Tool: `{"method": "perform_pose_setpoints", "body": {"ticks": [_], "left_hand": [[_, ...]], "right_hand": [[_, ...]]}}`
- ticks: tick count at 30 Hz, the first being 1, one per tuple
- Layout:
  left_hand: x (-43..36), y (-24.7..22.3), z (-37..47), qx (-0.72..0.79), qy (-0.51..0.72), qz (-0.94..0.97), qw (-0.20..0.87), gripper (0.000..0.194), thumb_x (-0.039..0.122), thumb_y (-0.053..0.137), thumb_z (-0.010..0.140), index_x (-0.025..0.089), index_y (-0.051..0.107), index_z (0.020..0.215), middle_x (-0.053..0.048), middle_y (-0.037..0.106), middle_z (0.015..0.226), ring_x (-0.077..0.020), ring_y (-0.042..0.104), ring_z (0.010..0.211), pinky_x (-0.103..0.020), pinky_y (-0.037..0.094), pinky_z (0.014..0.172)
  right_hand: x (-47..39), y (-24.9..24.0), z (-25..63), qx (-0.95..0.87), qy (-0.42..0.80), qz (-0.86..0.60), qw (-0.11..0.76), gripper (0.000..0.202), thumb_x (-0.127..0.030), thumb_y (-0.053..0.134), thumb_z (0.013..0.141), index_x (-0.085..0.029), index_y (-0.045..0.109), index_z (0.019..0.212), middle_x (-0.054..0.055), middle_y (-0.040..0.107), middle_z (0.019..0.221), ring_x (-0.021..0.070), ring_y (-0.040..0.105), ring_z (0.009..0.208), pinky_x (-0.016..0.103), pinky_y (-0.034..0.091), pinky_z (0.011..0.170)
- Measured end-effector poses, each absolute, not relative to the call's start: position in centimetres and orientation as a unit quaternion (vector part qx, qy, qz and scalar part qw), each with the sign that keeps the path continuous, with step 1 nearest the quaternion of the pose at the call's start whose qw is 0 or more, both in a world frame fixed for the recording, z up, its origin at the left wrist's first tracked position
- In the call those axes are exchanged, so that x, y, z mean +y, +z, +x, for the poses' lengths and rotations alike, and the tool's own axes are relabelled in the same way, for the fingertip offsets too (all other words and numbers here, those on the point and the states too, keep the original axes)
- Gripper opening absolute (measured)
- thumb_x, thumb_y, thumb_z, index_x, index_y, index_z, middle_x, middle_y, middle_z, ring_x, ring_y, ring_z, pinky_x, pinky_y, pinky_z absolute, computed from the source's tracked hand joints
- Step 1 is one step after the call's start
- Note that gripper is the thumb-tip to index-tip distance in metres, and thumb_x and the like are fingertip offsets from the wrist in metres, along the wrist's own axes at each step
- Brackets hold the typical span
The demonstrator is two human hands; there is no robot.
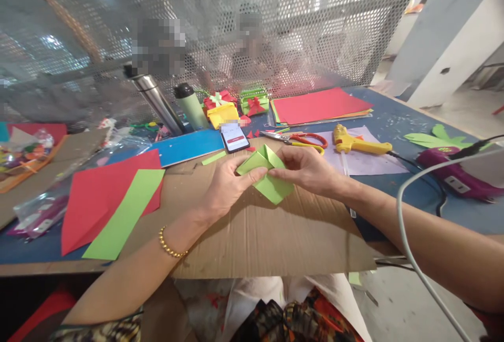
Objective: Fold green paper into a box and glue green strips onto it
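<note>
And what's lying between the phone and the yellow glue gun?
In the head view, scissors with red and yellow handles lie between the phone and the yellow glue gun, along with small red paper scraps nearer the phone.

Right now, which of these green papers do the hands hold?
The folded paper, pinched between left hand and right hand; the long strip, short strip and leafy cutout lie untouched.

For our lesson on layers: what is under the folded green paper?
Brown cardboard shows below the folded green paper, held by the left hand and right hand; anything directly behind the paper is hidden.
</note>
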State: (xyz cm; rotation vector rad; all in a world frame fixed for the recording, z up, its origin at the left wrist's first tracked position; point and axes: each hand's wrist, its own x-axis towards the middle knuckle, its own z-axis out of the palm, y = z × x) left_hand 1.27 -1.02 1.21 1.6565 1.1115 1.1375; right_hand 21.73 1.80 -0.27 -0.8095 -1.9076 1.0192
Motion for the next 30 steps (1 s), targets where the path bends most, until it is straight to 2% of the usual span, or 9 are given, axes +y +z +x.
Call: {"method": "perform_pose_setpoints", "body": {"ticks": [4,8,12,15,17,21,25,30], "left_hand": [[-1.5,1.6,1.2,0.446,0.455,0.703,0.314,0.033,0.037,0.079,0.081,0.015,0.076,0.105,-0.006,0.076,0.096,-0.0181,0.065,0.083,-0.026,0.051,0.068],[-1.6,1.7,1.2,0.441,0.477,0.703,0.290,0.025,0.029,0.079,0.080,0.017,0.076,0.101,-0.005,0.076,0.095,-0.0168,0.065,0.081,-0.026,0.052,0.069],[-1.6,1.7,1.3,0.419,0.482,0.637,0.433,0.030,0.035,0.087,0.075,0.018,0.076,0.098,-0.004,0.074,0.093,-0.0154,0.064,0.076,-0.027,0.058,0.064],[-1.5,1.7,1.4,0.362,0.483,0.596,0.530,0.035,0.044,0.089,0.074,0.018,0.077,0.095,-0.006,0.074,0.098,-0.0173,0.067,0.081,-0.026,0.060,0.060],[-1.5,1.6,1.5,0.324,0.487,0.592,0.554,0.035,0.046,0.088,0.077,0.018,0.075,0.093,-0.005,0.074,0.096,-0.0181,0.070,0.082,-0.028,0.063,0.063],[-1.5,1.6,1.4,0.308,0.501,0.627,0.511,0.035,0.044,0.089,0.078,0.016,0.071,0.089,-0.003,0.072,0.088,-0.0174,0.072,0.077,-0.033,0.065,0.074],[-1.5,1.9,1.3,0.323,0.479,0.647,0.498,0.043,0.053,0.087,0.078,0.016,0.070,0.092,-0.003,0.071,0.085,-0.0195,0.073,0.077,-0.035,0.064,0.074],[-1.7,2.2,1.0,0.340,0.462,0.688,0.444,0.037,0.052,0.081,0.085,0.018,0.072,0.094,-0.006,0.074,0.089,-0.0206,0.072,0.084,-0.035,0.061,0.079]], "right_hand": [[1.8,-0.5,21.9,-0.781,0.306,-0.347,0.420,0.030,-0.040,0.068,0.086,-0.020,0.053,0.070,-0.005,0.047,0.064,0.0100,0.041,0.060,0.026,0.031,0.055],[1.4,-0.1,22.1,-0.808,0.187,-0.315,0.462,0.021,-0.030,0.066,0.089,-0.020,0.054,0.075,-0.004,0.052,0.067,0.0110,0.045,0.062,0.026,0.037,0.059],[0.8,0.2,22.1,-0.825,0.058,-0.250,0.504,0.014,-0.017,0.061,0.091,-0.022,0.054,0.079,-0.001,0.058,0.073,0.0128,0.053,0.065,0.027,0.043,0.061],[0.5,0.2,22.0,-0.828,-0.001,-0.245,0.505,0.013,-0.015,0.059,0.093,-0.023,0.055,0.083,0.000,0.063,0.076,0.0145,0.058,0.067,0.028,0.047,0.064],[0.2,0.3,22.0,-0.829,-0.011,-0.249,0.500,0.010,-0.021,0.062,0.095,-0.023,0.056,0.087,0.000,0.065,0.077,0.0154,0.060,0.067,0.029,0.049,0.064],[-0.6,0.9,22.2,-0.823,0.031,-0.259,0.504,0.012,-0.031,0.064,0.097,-0.023,0.060,0.106,0.004,0.072,0.090,0.0189,0.068,0.079,0.031,0.055,0.071],[-1.3,1.7,22.4,-0.812,0.063,-0.275,0.510,0.019,-0.023,0.060,0.097,-0.024,0.061,0.116,0.005,0.073,0.097,0.0201,0.070,0.085,0.035,0.058,0.081],[-1.5,1.9,22.4,-0.834,0.066,-0.246,0.490,0.046,-0.018,0.063,0.091,-0.023,0.055,0.136,0.007,0.074,0.110,0.0211,0.073,0.096,0.037,0.060,0.089]]}}
